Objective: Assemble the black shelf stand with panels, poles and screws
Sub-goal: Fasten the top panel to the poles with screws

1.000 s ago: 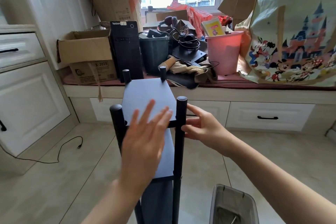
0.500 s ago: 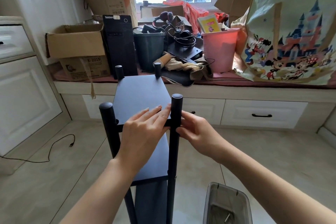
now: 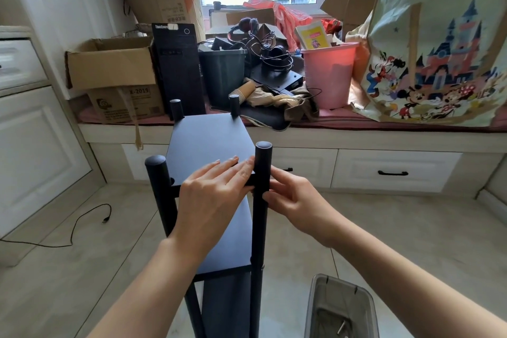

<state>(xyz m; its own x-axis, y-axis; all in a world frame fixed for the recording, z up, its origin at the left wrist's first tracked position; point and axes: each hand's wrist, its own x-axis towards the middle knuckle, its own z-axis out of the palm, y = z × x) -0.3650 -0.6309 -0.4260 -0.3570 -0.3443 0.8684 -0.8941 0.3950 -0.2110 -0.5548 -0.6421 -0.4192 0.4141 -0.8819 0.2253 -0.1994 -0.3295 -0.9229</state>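
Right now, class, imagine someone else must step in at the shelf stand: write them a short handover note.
Left hand: flat on the top panel, fingers straight, by the near right pole.
Right hand: fingers curled round that pole at panel height.
Done: stand upright, four poles in, panels stacked on them.
Left: fix this corner; whether a screw is in cannot be seen. Grey bin at lower right holds small hardware.

Your left hand (image 3: 216, 195) comes down from mid-air — now flat on the top panel (image 3: 208, 143) — fingertips against the near-right pole (image 3: 262, 173).
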